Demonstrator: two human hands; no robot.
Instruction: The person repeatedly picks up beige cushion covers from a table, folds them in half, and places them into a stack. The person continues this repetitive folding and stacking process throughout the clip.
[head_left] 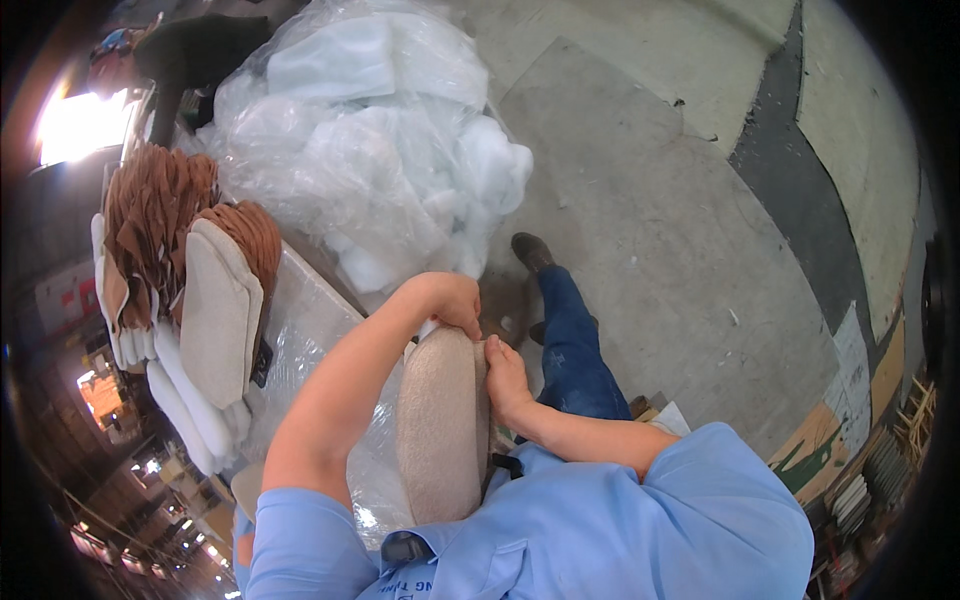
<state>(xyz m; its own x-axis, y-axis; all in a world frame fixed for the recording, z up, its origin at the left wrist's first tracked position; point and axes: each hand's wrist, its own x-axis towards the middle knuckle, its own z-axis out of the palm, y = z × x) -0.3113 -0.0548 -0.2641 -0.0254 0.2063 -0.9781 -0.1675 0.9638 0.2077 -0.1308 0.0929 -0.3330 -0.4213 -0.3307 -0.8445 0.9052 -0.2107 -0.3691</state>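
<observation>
My left hand (452, 300) is bent down at the wrist, fingers curled, with the tips at the upper right corner of a beige padded cushion (437, 430). The tips are partly hidden; I cannot tell whether they pinch the cover. My right hand (508, 378) bears on the cushion's right edge, just below that corner: fingers close together, thumb uppermost. I cannot tell whether it pinches a fold.

The cushion is at lower center of the frame, long axis nearly vertical. One rounded end points to the top of the frame, toward my hands; the opposite end meets my blue shirt (640, 520).

Left of the cushion is a plastic-covered surface (300, 335). At left of the frame, beige panels (215, 315) stand against bundled brown fabric pieces (155, 215). At upper center, a clear plastic bag (300, 215) contains white fiber filling (375, 150). Gray flooring (660, 220) occupies the upper right.
</observation>
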